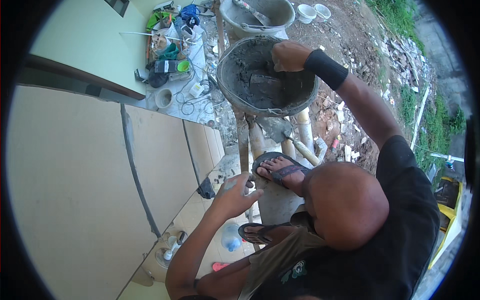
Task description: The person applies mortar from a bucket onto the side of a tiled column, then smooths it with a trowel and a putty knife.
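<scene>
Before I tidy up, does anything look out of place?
One trowel lies between the nearer bucket and a sandalled foot, perhaps an awkward spot for a tool. Pale debris litters the soil at right, looking untidy.

Mortar (pixel 257 60) rough, wet-looking; trowel blade (pixel 275 128) dull metal (smeared); wristband (pixel 326 68) matt cloth.

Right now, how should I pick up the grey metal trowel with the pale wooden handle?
Probably by the middle of its pale, rod-shaped wooden handle, coming from the person's right: that end slants out rightward, while the flat grey metal blade points left.
</scene>
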The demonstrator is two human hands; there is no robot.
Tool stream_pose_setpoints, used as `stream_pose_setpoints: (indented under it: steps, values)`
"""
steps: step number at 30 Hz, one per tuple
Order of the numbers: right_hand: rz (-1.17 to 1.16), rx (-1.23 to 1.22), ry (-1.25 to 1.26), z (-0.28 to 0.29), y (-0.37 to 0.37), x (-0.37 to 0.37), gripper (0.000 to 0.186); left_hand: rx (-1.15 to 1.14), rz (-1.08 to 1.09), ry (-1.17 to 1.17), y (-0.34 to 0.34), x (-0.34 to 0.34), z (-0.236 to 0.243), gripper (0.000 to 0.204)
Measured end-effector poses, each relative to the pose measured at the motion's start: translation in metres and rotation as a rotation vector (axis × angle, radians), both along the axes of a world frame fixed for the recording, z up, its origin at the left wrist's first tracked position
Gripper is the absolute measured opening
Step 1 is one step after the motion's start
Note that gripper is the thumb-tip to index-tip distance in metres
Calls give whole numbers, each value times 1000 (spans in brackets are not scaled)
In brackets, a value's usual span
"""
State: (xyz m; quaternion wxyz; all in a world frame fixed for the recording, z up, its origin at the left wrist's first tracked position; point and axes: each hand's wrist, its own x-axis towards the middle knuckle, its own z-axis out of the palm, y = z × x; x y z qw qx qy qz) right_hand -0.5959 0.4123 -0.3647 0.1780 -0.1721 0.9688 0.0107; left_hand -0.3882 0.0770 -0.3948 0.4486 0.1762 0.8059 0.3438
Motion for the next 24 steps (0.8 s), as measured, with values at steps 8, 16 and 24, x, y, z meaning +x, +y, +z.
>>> stream_pose_setpoints:
  steps: [8,16,24]
  values:
    - [-53,153,-201,-126,-16,-25,21,332,919,-894,202,20,-130,43]
    - [-164,-22,-90,-141,-29,-16,22,53,1027,-699,268,48,-165,46]
    - [-350,-25,-35,-123,-42,-24,23,-9,1004,-620,269,43,-175,53]
